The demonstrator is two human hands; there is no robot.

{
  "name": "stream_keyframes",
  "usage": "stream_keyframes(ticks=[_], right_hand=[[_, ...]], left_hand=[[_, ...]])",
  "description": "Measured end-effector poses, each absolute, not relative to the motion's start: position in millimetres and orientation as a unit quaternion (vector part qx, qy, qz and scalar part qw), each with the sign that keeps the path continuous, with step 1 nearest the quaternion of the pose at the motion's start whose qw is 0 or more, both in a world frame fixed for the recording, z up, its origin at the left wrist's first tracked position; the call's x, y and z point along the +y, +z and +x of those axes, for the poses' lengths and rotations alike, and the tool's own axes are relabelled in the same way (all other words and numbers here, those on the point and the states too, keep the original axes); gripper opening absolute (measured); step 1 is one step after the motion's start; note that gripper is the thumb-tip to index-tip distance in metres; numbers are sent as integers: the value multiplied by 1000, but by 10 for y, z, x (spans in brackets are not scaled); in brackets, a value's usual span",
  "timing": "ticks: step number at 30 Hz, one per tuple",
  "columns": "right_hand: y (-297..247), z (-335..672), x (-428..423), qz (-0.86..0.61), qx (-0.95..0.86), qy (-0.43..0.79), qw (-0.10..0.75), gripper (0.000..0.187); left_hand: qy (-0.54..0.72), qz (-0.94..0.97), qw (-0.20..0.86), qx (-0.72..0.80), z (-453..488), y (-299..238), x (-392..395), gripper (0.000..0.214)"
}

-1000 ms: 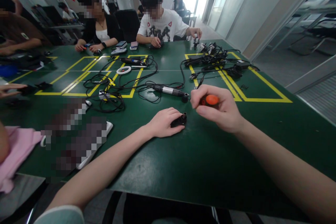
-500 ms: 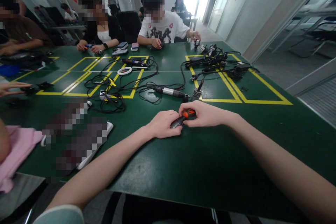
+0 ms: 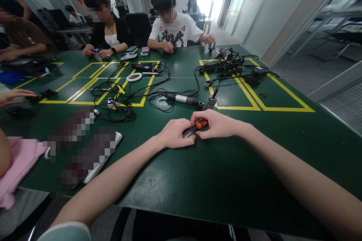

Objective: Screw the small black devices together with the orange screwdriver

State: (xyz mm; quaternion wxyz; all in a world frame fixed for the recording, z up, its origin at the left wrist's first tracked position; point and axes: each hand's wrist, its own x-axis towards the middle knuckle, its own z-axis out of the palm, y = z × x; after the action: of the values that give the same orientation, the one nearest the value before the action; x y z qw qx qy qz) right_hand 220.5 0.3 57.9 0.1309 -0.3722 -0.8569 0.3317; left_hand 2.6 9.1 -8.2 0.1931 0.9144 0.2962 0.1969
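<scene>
My left hand (image 3: 177, 133) is closed around a dark grey, rounded part (image 3: 190, 131) low over the table. From the right, the fingers of my right hand (image 3: 212, 124) are wrapped round an orange-and-black handle (image 3: 201, 124), which looks like a screwdriver's. Its front end points at the dark part; the contact between them is hidden by my fingers. Just beyond my hands lies a black-and-silver cylindrical tool (image 3: 183, 99) with a cable. Beside it stands a grey metal piece (image 3: 212, 101) with a dark rod sticking up.
Tangled black cables and adapters (image 3: 232, 62) lie at the back right. More cables (image 3: 121, 107) and a white ring (image 3: 134, 77) are on the left. Two blurred flat devices (image 3: 118, 137) rest near my left arm. Several people sit around the green table (image 3: 175, 180).
My right hand has shifted slightly left and turned the orange-and-black handle, showing more of its orange side. My left hand stays nearly still on the dark part.
</scene>
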Motion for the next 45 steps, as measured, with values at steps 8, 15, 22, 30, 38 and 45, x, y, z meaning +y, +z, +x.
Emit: stream_keyframes(ticks=[8, 15, 22, 30, 38, 45], right_hand=[[526, 2200, 26, -375, -859, 326, 122, 23], [381, 2246, 109, -397, -849, 333, 106, 34], [298, 2353, 245, -444, -834, 311, 99, 22], [330, 2342, 231, -432, -836, 331, 68, 18], [398, 2214, 108, -417, -839, 348, 26, 17], [604, 2250, 37, -409, -842, 352, -17, 15]], left_hand=[[198, 904, 201, 321, 21, -54, 94, 21], [215, 860, 218, 408, 33, 23, 86, 33], [331, 759, 318, 462, 6, -8, 161, 26], [399, 695, 390, 454, 10, -73, 227, 27], [338, 760, 344, 436, 8, -94, 198, 29], [292, 817, 255, 426, 1, -131, 211, 29]])
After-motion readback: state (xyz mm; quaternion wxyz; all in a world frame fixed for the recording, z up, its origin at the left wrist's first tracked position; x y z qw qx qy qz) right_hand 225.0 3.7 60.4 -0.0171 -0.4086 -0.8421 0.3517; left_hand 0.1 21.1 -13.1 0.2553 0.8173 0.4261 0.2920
